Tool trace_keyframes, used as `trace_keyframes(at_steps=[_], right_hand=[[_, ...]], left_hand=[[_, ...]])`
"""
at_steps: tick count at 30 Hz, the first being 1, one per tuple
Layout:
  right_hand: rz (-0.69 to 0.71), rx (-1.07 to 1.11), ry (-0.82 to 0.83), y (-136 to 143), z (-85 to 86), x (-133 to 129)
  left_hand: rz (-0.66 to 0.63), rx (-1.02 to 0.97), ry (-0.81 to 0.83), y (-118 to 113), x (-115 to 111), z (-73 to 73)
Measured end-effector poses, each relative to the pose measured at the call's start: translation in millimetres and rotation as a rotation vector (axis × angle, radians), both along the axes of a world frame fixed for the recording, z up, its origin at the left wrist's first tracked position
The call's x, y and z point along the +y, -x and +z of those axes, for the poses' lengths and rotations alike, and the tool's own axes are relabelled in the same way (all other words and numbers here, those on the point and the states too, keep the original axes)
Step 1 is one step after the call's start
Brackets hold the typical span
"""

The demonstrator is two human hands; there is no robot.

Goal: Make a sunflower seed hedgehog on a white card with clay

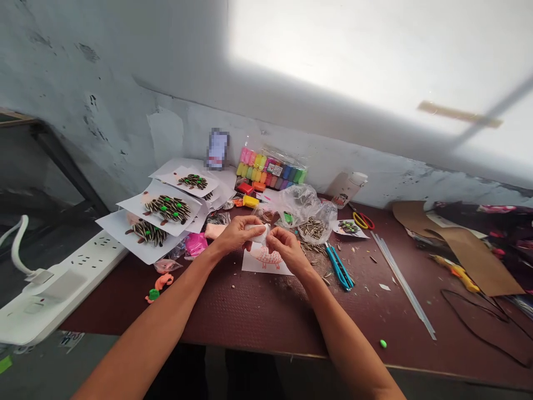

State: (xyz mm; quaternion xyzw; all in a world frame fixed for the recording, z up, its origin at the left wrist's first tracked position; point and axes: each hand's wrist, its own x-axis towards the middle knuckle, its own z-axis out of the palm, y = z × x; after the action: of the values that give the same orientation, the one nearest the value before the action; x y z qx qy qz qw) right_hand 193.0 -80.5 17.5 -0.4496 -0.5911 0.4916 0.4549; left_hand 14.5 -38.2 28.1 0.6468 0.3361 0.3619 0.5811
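On the dark red tabletop (250, 322), 2 hands, left (238, 233) and right (283, 244), pinch something white (259, 234); a slip could drop it onto the drawing (266, 262).

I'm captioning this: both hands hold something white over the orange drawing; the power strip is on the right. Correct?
Wrong side: the head view shows the power strip on the left. The left hand and right hand do hold something white over the orange drawing.

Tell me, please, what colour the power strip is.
The power strip is white; the head view shows it best.
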Motion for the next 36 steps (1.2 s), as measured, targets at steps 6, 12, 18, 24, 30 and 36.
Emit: trace_keyframes(at_steps=[6,12,18,24,30,36], right_hand=[[-0.025,-0.038,-0.044,1,2.2,-3],[0.005,-0.007,-0.014,8,4.6,-7],[0.047,0.096,0.042,11,3.1,-8],[0.053,0.123,0.051,8,-0.8,-4],[0.021,0.061,0.003,8,1.4,-6],[-0.084,0.044,-0.045,8,0.9,-5]], left_hand=[[0.007,-0.023,0.043,-4,-3,0.4],[-0.006,-0.042,-0.032,1,1,-1.0],[0.018,-0.047,-0.062,0,1,-0.7],[0.002,-0.020,-0.107,0,0,1.5],[0.033,-0.035,-0.213,-1,2,-1.6],[0.180,0.002,-0.324,-4,1,-4.5]])
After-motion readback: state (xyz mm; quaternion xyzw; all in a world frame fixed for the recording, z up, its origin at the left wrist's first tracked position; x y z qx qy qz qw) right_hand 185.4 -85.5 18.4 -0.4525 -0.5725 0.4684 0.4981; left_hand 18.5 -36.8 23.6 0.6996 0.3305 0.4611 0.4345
